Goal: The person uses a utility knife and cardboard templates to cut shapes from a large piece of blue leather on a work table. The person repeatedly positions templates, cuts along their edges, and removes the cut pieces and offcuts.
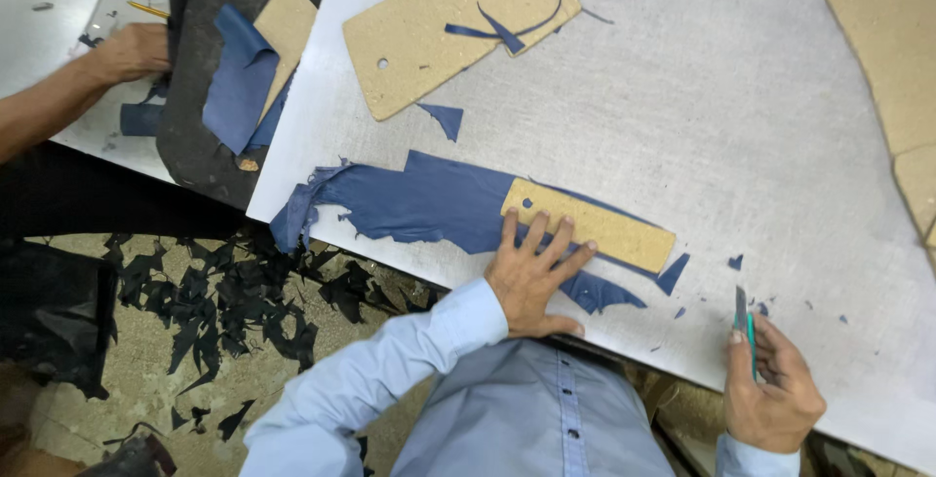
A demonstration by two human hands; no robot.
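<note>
The left hand [531, 277] lay flat with its fingers [546, 238] spread apart, pressing down on a long cardboard strip [590, 225] that rested on top of a piece of blue cloth [419, 202] on the grey desk [741, 126]. The cloth stretched from the strip toward nine o'clock, its ragged end reaching the desk's edge. The right hand [770, 389], at about four o'clock from the strip and well apart from it, had its fingers curled tight around a knife with a teal handle [745, 326], blade pointing toward twelve o'clock. Small blue scraps [673, 274] lay between the two hands. At twelve o'clock from the cloth sat a wider cardboard template [439, 28] with thin blue trimmings across it. At ten o'clock, another person's hand [132, 53] rested on a neighbouring surface beside folded blue fabric [239, 77]. Dark offcuts [224, 306] littered the floor at eight o'clock.
</note>
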